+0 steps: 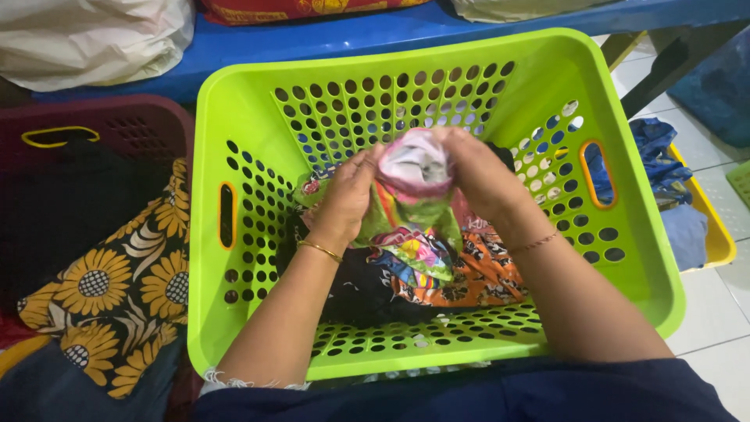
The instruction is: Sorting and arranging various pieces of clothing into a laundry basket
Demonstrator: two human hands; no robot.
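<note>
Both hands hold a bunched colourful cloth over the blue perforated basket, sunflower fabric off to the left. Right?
Not quite: the perforated basket is lime green, not blue. The head view shows it. The rest stands: the left hand and the right hand both hold the bunched colourful cloth over it, and the sunflower fabric lies to the left.

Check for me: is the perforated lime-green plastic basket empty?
No, the perforated lime-green plastic basket holds a pile of dark and orange patterned clothes, above which both hands hold a bunched multicoloured garment.
</note>
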